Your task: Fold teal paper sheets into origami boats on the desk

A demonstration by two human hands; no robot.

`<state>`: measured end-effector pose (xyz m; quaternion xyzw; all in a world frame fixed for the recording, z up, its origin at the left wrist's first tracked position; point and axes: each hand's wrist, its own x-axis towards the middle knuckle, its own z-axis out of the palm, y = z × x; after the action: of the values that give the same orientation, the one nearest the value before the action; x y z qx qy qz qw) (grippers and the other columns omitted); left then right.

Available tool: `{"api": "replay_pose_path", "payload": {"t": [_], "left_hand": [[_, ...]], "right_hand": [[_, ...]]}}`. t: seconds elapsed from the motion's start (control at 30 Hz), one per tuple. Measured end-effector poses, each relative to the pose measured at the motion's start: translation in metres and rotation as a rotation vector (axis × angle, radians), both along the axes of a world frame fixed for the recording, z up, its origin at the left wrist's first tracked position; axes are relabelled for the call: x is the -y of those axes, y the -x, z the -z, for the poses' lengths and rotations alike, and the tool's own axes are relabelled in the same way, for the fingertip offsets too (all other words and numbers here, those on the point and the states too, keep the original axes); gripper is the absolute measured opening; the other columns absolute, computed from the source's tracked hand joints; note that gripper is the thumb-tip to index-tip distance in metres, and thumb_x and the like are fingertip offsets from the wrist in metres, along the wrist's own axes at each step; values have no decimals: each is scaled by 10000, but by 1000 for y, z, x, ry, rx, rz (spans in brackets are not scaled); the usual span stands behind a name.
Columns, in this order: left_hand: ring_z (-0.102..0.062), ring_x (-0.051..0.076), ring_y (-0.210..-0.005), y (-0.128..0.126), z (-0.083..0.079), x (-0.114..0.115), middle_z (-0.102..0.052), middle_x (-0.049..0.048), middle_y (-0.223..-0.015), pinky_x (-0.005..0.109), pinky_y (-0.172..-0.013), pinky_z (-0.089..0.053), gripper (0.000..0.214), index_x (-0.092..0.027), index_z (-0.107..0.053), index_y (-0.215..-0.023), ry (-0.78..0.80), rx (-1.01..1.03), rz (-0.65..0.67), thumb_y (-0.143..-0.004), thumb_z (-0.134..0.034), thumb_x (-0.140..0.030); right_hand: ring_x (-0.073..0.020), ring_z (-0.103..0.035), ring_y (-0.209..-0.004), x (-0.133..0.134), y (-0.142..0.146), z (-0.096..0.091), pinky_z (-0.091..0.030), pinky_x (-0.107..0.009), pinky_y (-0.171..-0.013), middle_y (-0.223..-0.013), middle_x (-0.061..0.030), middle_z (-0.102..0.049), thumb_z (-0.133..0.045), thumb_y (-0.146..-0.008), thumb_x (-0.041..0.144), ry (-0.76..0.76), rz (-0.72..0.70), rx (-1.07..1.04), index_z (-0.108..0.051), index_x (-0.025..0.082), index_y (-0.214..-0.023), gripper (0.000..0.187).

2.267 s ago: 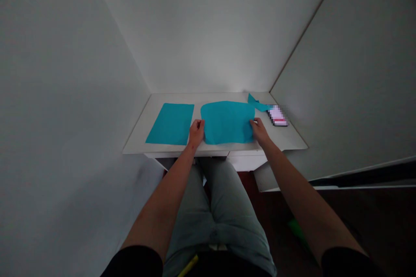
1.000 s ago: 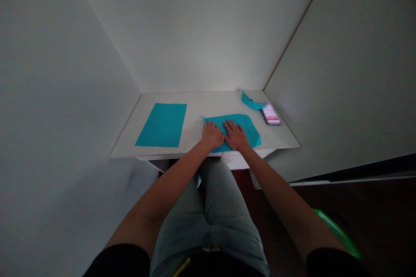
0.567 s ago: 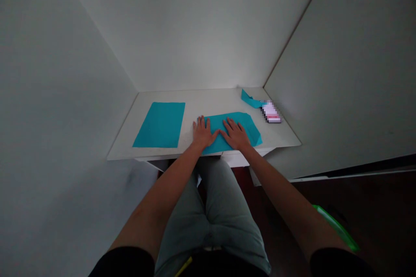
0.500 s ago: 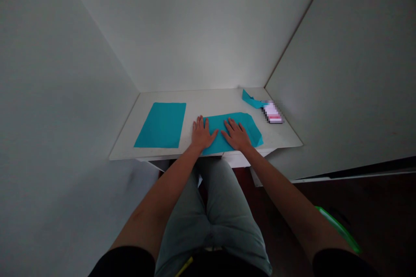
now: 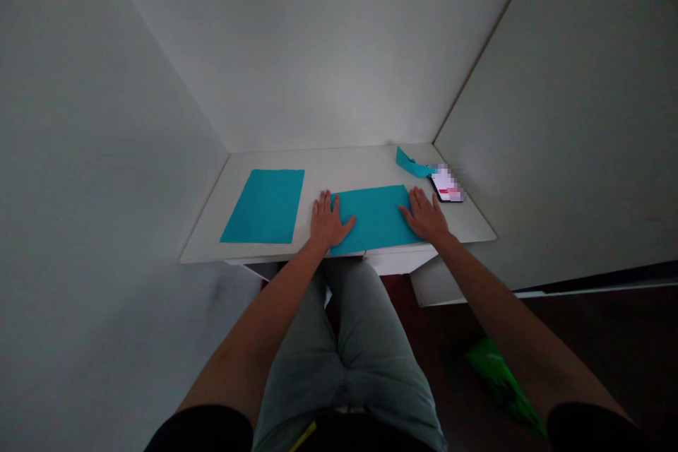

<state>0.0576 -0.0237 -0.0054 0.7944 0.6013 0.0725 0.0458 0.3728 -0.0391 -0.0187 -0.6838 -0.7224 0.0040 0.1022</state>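
A blue sheet of paper (image 5: 373, 219) lies flat near the front edge of the white table, its long side running left to right. My left hand (image 5: 327, 222) rests palm down over its left end, fingers spread. Over its right end lies my right hand (image 5: 424, 217), flat with the fingers stretched out, covering the paper's right edge. A second blue sheet (image 5: 265, 206) lies to the left, untouched by either hand. Beyond my right hand, a folded blue paper boat (image 5: 410, 164) sits near the back right.
A phone (image 5: 448, 185) with a blurred screen lies at the table's right side, beside the paper boat. White walls (image 5: 328, 49) enclose the white table (image 5: 349, 162) at the back and sides. Something green and shiny (image 5: 498, 374) is on the dark floor at the lower right.
My right hand has slid right, from the middle of the paper to its right end. The paper's right end, raised and bent before, now lies flat. My left hand has stayed put.
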Motion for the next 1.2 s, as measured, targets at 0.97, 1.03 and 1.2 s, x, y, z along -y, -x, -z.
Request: {"api": "replay_pose_path", "payload": {"t": [0.97,1.03,1.2], "left_hand": [[-121,332,-1702,1,-2,1,-146,214,-1816,483,-1382,-120,992,-24,-241,-1719,9,-35,37,-1029,-341,-729],[-116,337,-1702,2,-3,1,-143,213,-1817,483,-1382,-119,1007,-26,-232,-1721,18,-34,38,-1023,-332,-744],[-93,353,-1703,2,-11,3,-116,239,-1815,478,-1377,-122,1090,13,-193,-1716,60,-54,44,-999,-299,-800]], "right_hand": [[-325,-214,-1680,2,79,12,-171,-599,-1370,-1802,-132,-229,-147,-1092,684,61,-251,-30,-184,151,-1759,855],[-325,-209,-1681,3,54,13,-170,-600,-1369,-1807,-109,-224,-175,-1085,701,71,-227,-22,-187,181,-1761,853],[-342,-225,-1675,6,-15,11,-160,-638,-1360,-1801,-139,-232,-172,-1096,653,77,-153,-33,-182,152,-1758,830]]}}
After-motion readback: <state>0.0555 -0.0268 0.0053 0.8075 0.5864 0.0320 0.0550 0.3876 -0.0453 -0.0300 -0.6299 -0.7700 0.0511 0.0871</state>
